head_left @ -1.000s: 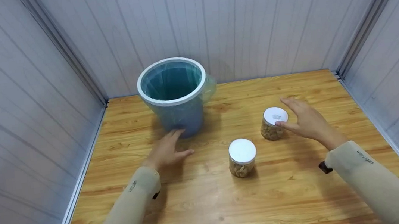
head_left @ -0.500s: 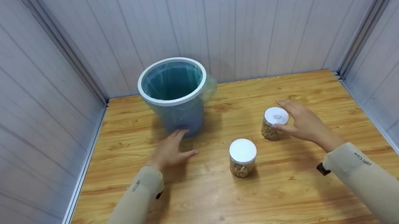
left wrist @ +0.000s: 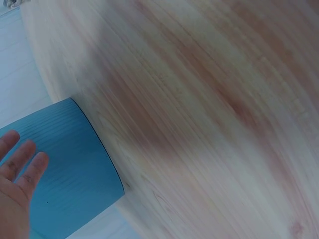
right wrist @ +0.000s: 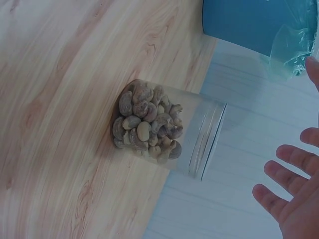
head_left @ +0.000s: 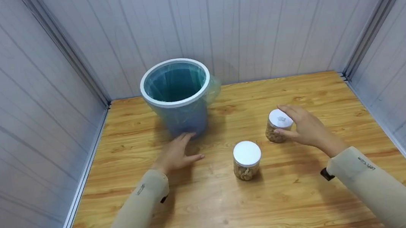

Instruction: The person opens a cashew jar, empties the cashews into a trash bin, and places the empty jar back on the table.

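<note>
Head view: spread right hand [head_left: 306, 129] cups a clear, white-lidded cylindrical nut jar [head_left: 278, 125] on grained wood.

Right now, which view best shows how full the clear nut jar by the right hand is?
The right wrist view: the clear plastic nut jar fills the frame, nuts in its lower part only. The head view shows that jar small, mostly its white lid, beside the right hand. The left wrist view misses it.

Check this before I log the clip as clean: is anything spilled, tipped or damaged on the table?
Nothing stands out. Both nut jars, the far jar by the right hand and the near jar, stand upright with white lids on. The lined blue bin stands upright by the left hand. No nuts lie loose on the wooden table.
</note>
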Demonstrator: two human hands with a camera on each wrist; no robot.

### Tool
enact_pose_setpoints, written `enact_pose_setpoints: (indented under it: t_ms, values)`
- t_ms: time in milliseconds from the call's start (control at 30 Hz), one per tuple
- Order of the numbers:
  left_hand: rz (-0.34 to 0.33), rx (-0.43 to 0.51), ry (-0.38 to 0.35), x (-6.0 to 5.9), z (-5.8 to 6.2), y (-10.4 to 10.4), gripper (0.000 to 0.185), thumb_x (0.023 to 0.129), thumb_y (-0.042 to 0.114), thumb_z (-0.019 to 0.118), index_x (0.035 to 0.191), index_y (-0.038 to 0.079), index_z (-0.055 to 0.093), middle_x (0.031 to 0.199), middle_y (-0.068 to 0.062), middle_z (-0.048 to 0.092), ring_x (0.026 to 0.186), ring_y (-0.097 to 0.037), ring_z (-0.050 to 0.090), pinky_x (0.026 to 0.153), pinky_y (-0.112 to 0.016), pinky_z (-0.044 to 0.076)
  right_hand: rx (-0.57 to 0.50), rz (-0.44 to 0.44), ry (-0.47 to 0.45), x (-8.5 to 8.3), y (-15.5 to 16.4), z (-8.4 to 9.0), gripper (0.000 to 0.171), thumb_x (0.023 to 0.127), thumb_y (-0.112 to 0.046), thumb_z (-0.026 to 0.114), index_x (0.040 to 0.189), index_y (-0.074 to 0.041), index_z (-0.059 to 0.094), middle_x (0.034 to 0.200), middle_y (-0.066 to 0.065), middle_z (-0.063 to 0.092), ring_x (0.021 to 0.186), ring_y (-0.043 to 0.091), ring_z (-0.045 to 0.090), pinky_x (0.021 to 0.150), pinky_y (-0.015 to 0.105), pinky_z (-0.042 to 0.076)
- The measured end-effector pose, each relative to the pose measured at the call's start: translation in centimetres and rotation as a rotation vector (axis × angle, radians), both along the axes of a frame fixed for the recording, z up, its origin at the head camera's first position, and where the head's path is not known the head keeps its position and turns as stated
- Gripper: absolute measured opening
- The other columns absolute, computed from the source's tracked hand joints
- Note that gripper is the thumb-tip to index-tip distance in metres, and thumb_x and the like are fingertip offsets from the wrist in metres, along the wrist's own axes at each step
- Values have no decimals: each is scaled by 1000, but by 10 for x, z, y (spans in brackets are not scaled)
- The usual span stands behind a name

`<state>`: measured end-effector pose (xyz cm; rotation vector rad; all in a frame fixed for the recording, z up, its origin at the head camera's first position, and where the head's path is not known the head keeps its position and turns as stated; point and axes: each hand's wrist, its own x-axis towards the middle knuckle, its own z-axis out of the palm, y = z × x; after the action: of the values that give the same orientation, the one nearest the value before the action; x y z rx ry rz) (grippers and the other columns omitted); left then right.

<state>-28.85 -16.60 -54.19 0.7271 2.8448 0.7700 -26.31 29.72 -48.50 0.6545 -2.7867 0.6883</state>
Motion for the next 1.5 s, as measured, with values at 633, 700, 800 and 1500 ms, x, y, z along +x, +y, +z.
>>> enact_pose_setpoints:
  t_ms: [633, 700, 800, 1500]
  values:
    - [-11, -15, -13, 2, 5, 11, 97, 92, 71, 75, 165, 14, 46, 166, -10, 51, 155, -31, 49, 128, -56, 40, 7, 54, -25, 4, -4, -6, 80, 98, -31, 83, 162, -1, 46, 156, 32, 54, 139, 55, 57, 107, 71, 52]
    - [-30, -17, 5, 2, 5, 11, 97, 92, 70, 75, 164, 12, 47, 165, -11, 53, 153, -32, 50, 127, -56, 41, -1, 66, -25, 5, -5, -7, 78, 99, -31, 82, 162, 0, 47, 156, 31, 55, 139, 54, 57, 107, 71, 52]
    - [-57, -24, 38, 3, 5, 12, 96, 93, 70, 75, 164, 11, 47, 163, -11, 54, 152, -31, 53, 126, -55, 43, -5, 73, -31, 6, -4, -9, 78, 98, -32, 83, 161, 0, 48, 157, 30, 55, 140, 54, 57, 108, 71, 52]
    - [-59, -14, 29, 6, 11, 26, 92, 93, 64, 77, 164, 13, 47, 164, -8, 54, 152, -30, 52, 128, -52, 41, -36, 150, 26, 8, -9, -22, 67, 96, -25, 85, 151, 1, 58, 146, 27, 65, 132, 48, 65, 105, 65, 56]
